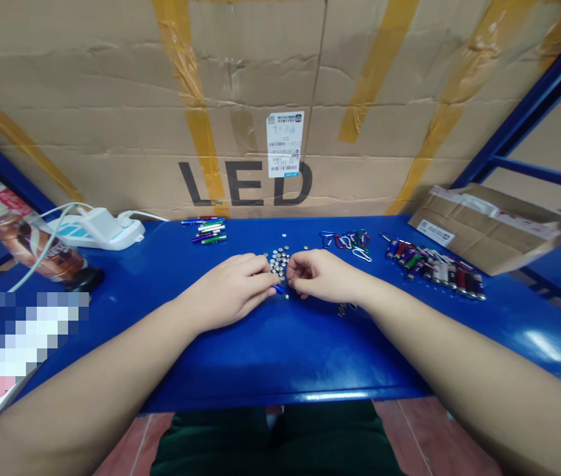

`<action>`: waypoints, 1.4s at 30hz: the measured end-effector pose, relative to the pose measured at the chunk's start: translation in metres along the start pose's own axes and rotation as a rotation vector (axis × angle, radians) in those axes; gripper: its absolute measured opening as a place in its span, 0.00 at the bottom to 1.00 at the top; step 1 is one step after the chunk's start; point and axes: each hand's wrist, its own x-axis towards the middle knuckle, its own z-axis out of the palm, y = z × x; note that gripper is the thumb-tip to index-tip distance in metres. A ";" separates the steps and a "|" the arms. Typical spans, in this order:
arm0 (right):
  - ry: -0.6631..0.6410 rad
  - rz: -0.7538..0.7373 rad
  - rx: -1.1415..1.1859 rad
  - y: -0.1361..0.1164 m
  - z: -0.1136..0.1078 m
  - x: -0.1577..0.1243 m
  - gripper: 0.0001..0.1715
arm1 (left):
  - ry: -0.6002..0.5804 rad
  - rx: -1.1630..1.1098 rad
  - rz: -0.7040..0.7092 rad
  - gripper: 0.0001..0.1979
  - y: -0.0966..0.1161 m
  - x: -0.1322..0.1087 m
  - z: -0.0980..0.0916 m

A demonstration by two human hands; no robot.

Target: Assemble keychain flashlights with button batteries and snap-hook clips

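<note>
Near the middle of the blue table, my left hand is closed around a small blue flashlight tube, whose end sticks out past the fingertips. Just beyond lies a loose pile of silver button cells, between the two hands. My right hand is at the pile's right edge with its fingers curled into a pinch; whatever they hold, if anything, is hidden. Some small metal pieces lie under my right wrist, too small to make out clearly.
Several mini flashlights lie at the back left, with more flashlights to the right. Coloured carabiners are behind my right hand. A power strip and a drink bottle stand left, a small cardboard box right. A large carton walls off the back.
</note>
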 end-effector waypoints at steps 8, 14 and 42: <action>0.010 -0.039 -0.079 -0.002 -0.001 -0.002 0.08 | -0.086 0.051 -0.039 0.15 0.000 0.000 0.001; 0.016 -0.063 0.074 -0.001 -0.005 -0.004 0.06 | -0.045 -0.121 -0.147 0.09 -0.002 0.000 -0.002; 0.042 -0.337 0.295 -0.007 0.008 -0.006 0.06 | 0.030 -0.216 -0.114 0.06 -0.006 0.001 0.001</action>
